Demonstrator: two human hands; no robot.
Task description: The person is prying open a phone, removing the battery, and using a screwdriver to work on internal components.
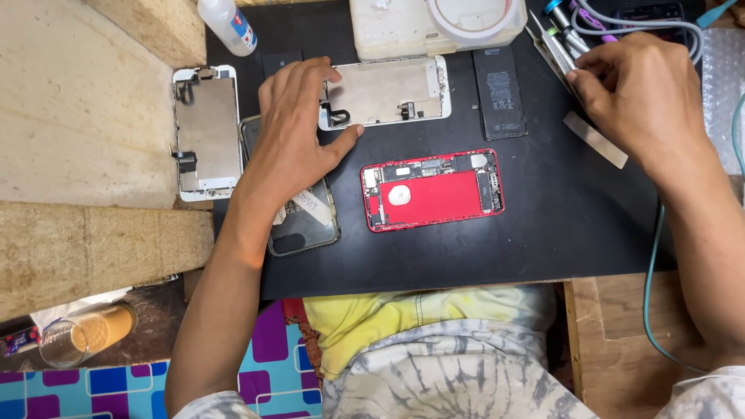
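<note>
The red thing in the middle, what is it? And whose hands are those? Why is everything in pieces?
The camera sits on a person's head and looks down, so you see their own two hands over a black mat. The red thing is a phone with its front taken off, so its insides show. The left hand rests on a detached screen panel. Another screen panel lies further left, and a clear phone case lies under that wrist. The right hand reaches among small tools at the top right. A flat black battery lies between the hands.
</note>
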